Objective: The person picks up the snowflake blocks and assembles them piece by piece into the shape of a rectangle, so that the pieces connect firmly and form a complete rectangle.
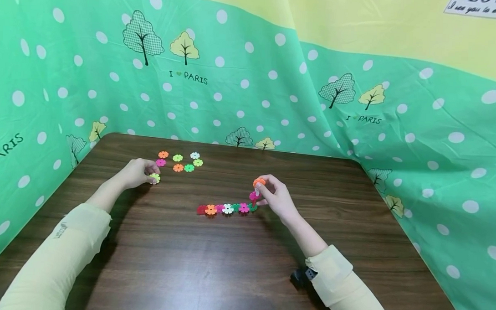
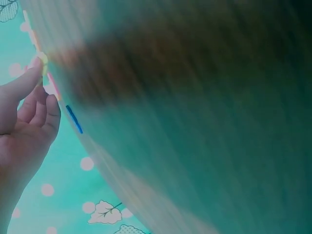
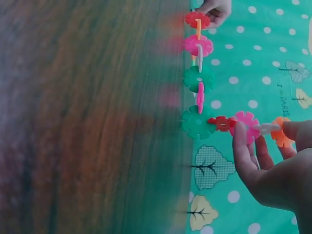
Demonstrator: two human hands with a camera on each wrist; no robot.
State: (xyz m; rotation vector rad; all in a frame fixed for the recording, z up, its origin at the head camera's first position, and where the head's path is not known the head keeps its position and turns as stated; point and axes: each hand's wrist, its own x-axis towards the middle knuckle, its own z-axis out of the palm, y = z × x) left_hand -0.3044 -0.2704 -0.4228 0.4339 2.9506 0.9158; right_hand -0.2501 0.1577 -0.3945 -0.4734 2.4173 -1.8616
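My left hand pinches a yellow-green flower-shaped interlocking disc between thumb and fingers, at the left side of the table. My right hand holds the raised end of a chain of such discs, gripping near its orange disc. The chain runs left along the table from below that hand, in red, orange, pink, white and green. In the right wrist view, the raised end shows a red link, a pink disc beside the fingers, a white link and the orange disc under the thumb.
Several loose discs in orange, pink, yellow-green, green and white, such as a green disc, lie beyond the left hand. A black object is by the right cuff. The brown wooden table meets a green dotted curtain behind.
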